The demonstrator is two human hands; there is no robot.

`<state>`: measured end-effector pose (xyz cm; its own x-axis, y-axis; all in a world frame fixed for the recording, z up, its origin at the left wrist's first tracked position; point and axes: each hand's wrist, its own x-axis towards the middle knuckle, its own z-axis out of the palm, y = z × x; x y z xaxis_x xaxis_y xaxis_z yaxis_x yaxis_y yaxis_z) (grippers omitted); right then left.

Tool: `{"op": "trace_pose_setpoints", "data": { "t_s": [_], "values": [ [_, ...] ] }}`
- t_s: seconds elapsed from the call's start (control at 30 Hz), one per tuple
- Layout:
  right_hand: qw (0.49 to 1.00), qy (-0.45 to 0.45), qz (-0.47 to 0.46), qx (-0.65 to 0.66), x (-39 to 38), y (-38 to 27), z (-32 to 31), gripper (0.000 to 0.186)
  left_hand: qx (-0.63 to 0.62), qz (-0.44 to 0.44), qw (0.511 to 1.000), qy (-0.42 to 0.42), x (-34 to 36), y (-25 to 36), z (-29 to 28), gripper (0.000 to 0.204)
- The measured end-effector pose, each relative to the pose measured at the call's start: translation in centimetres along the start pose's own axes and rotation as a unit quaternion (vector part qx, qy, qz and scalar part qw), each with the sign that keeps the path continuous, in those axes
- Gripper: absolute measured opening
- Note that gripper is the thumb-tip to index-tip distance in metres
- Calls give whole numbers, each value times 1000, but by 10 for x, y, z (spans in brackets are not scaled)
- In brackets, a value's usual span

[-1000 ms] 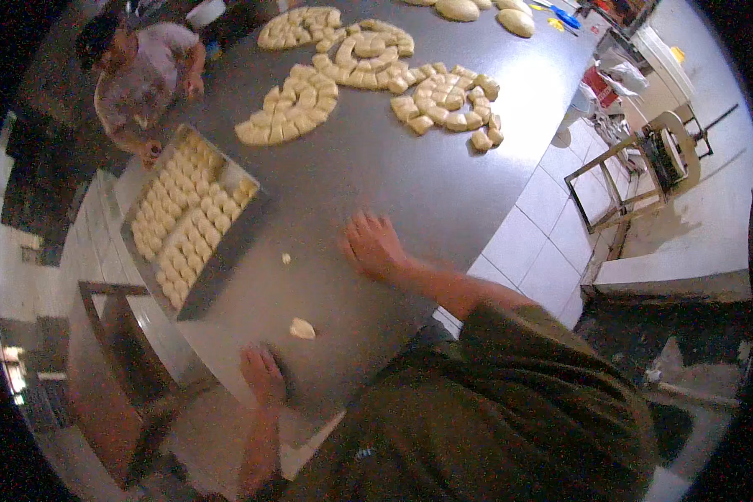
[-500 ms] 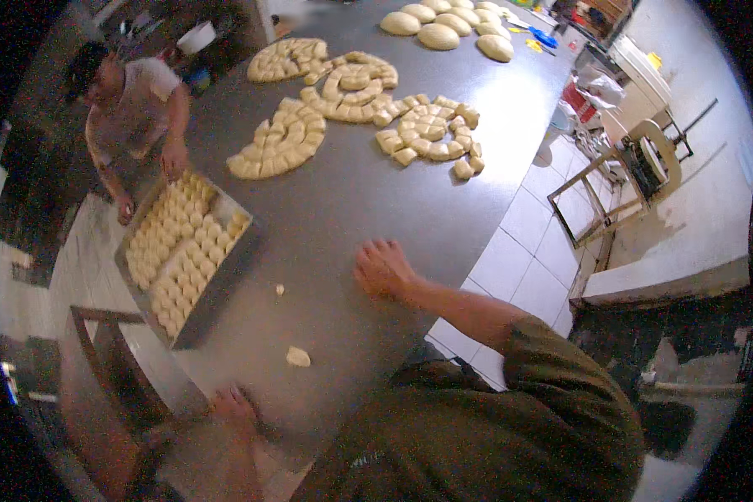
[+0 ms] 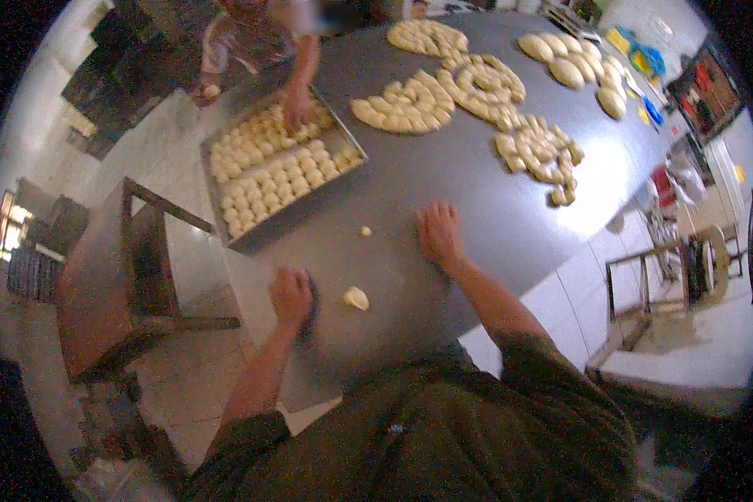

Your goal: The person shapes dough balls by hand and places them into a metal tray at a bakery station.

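Note:
My left hand rests on the metal table, its fingers curled into a fist. To its right, farther in on the table, my right hand is cupped palm down with bent fingers. Whatever lies under either palm is hidden. A flattish dough piece lies between my hands, and a small dough scrap sits farther away. Beyond my right hand spreads a coil of cut dough chunks. Farther off are a half-round of cut dough and two more cut coils.
At the table's left edge stands a metal tray filled with rows of dough balls. A co-worker's hand reaches into it. Large dough mounds lie at the far right. A wooden chair stands left, a chair frame right.
The view has swung left, so the table's contents appear farther right. My left hand, blurred low at the table edge before, is now up on the tabletop. The co-worker's hand has moved over the tray's balls.

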<state>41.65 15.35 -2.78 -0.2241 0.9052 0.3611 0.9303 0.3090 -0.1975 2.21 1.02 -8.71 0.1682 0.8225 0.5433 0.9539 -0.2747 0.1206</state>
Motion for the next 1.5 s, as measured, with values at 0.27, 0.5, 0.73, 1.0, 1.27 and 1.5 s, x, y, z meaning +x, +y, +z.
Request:
{"op": "trace_pose_setpoints", "data": {
  "t_s": [0.27, 0.5, 0.73, 1.0, 1.27, 1.5],
  "values": [
    [996, -56, 61, -31, -3, 8, -27, 27, -8, -120, 991, -59, 42, -6, -29, 17],
    [992, -49, -49, -102, -83, 58, -12, 27, 5, 33, 998, -49, 4, -26, -46, 16],
    [988, 34, -63, -134, -59, 26, 24, 31, -103, -84, 989, -68, 16, 10, -20, 15],
    [992, 20, 126, -19, -14, 34, 5, 23, -120, -193, 971, -78, 41, 5, -23, 26],
    [891, -42, 191, 410, -47, -2, 4, 23, -187, -377, 892, 163, 5, -47, -25, 46],
    [866, -345, -155, 327, 2, -283, 34, 34, -189, -361, 896, 174, 4, -39, -15, 48]
  ]
}}
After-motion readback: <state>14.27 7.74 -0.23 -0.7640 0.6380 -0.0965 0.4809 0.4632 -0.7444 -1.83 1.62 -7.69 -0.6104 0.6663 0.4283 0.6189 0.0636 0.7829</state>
